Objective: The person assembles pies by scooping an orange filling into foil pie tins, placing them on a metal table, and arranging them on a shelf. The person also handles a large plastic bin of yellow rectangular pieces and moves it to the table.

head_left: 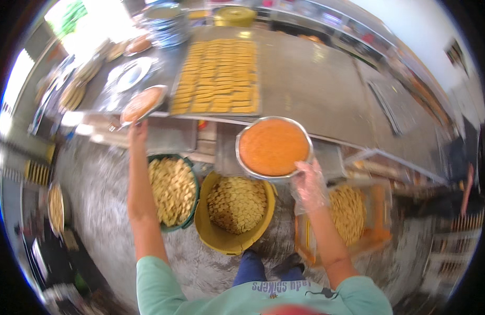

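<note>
In my right hand, gloved in clear plastic, is a round metal pan holding an orange-brown cake; my fingers grip its near right rim. My left hand is raised further left, closed under the near edge of a second cake in a round pan, which is tilted. That hand is partly hidden by the pan. A tray of yellow baked sticks in rows lies on the metal table between and beyond my hands.
Below stand a green tub, a yellow tub and an orange crate, all holding pale baked pieces. Stacked round cakes and a plastic-wrapped plate are at the left. Flat metal trays lie right.
</note>
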The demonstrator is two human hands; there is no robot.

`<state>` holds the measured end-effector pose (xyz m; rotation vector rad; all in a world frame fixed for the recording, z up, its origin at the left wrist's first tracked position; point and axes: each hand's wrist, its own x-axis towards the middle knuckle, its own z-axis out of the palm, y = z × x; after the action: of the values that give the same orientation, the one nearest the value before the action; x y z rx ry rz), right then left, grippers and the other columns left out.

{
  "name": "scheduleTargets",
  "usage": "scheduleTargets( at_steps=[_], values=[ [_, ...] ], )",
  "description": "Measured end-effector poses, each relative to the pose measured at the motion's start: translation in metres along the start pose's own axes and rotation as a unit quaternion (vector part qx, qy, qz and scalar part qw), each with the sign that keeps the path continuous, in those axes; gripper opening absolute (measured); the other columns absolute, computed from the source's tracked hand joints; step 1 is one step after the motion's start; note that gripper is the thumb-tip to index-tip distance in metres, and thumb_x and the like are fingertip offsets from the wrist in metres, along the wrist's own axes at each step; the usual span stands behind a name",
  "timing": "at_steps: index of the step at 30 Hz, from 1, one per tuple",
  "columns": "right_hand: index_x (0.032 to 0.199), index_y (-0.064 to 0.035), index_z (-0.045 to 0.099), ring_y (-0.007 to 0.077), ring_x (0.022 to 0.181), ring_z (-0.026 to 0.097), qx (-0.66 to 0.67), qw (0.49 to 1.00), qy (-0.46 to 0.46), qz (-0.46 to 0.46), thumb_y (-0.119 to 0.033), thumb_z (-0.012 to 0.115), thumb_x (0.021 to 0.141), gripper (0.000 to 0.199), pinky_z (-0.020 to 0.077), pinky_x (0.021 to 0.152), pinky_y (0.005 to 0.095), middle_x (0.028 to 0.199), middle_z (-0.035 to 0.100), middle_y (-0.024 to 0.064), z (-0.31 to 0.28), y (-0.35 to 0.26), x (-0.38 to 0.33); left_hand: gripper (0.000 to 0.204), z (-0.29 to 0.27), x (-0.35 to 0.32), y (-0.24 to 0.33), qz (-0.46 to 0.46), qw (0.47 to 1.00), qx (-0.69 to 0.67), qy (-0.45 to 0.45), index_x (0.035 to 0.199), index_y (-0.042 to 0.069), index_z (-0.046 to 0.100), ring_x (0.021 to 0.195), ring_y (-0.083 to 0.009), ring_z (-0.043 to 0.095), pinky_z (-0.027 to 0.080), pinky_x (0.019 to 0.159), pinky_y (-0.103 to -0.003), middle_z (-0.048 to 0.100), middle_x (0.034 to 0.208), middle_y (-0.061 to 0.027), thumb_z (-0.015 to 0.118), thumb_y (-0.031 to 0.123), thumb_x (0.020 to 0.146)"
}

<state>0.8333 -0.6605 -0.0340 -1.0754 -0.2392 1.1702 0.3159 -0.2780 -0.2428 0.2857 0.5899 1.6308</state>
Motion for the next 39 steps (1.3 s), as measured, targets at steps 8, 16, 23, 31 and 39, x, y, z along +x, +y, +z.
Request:
scheduleTargets(
  at_steps=[8, 16, 23, 31, 39],
  values=[
    [0.111, -0.0056, 0.045, 0.0179, 0.087, 0.055, 0.032, 0.997, 0.05, -0.044, -0.003, 0.058, 0.073, 0.041, 0.0519, 0.074, 0.0311, 0.096, 0.051, 0.0074, -0.033, -0.009, 0.025, 0.032, -0.007, 0.056, -0.002, -0.084, 0.956, 0.238, 0.149, 0.111, 0.002, 0.054, 0.086, -0.022, 0.055, 0.052, 0.082, -0.037, 0.057, 0.102, -0.0096, 0.057, 0.026, 0.089],
    [0.097, -0.0078, 0.05, 0.0155, 0.077, 0.058, 0.002, 0.993, 0.072, -0.096, -0.005, 0.059, 0.075, 0.024, 0.0499, 0.06, 0.0265, 0.091, 0.057, 0.0054, -0.033, -0.029, 0.052, 0.037, 0.034, -0.037, -0.017, -0.075, 0.899, 0.419, 0.102, 0.115, 0.016, 0.054, 0.09, -0.0207, 0.05, 0.048, 0.073, -0.04, 0.054, 0.107, -0.0038, 0.062, 0.036, 0.084],
    [0.116, -0.0014, 0.044, 0.0208, 0.09, 0.059, -0.004, 0.997, -0.042, -0.061, 0.0, 0.056, 0.074, 0.043, 0.0547, 0.073, 0.0337, 0.1, 0.055, 0.0118, 0.036, -0.014, 0.05, 0.045, 0.155, -0.229, -0.067, -0.131, 0.901, 0.368, -0.188, 0.122, -0.001, 0.045, 0.087, -0.0225, 0.063, 0.052, 0.074, -0.033, 0.06, 0.107, -0.0141, 0.052, 0.03, 0.091],
    [0.122, 0.0027, 0.042, 0.0196, 0.096, 0.058, 0.035, 0.984, -0.163, 0.067, 0.002, 0.049, 0.079, 0.044, 0.0504, 0.083, 0.0302, 0.109, 0.055, 0.0115, 0.105, 0.05, 0.021, 0.047, 0.2, -0.332, -0.036, -0.15, 0.951, 0.243, -0.121, 0.133, 0.002, 0.033, 0.087, -0.0198, 0.062, 0.053, 0.074, -0.035, 0.058, 0.109, -0.0115, 0.048, 0.024, 0.094],
    [0.123, 0.0006, 0.045, 0.0154, 0.092, 0.058, 0.029, 0.967, -0.231, 0.102, 0.002, 0.05, 0.079, 0.044, 0.0502, 0.081, 0.0278, 0.108, 0.057, 0.0087, 0.132, 0.079, 0.014, 0.016, 0.151, -0.334, -0.023, -0.143, 0.973, 0.162, -0.083, 0.105, 0.005, 0.046, 0.082, -0.0179, 0.064, 0.056, 0.071, -0.034, 0.06, 0.098, -0.0088, 0.05, 0.012, 0.092]
  ],
)
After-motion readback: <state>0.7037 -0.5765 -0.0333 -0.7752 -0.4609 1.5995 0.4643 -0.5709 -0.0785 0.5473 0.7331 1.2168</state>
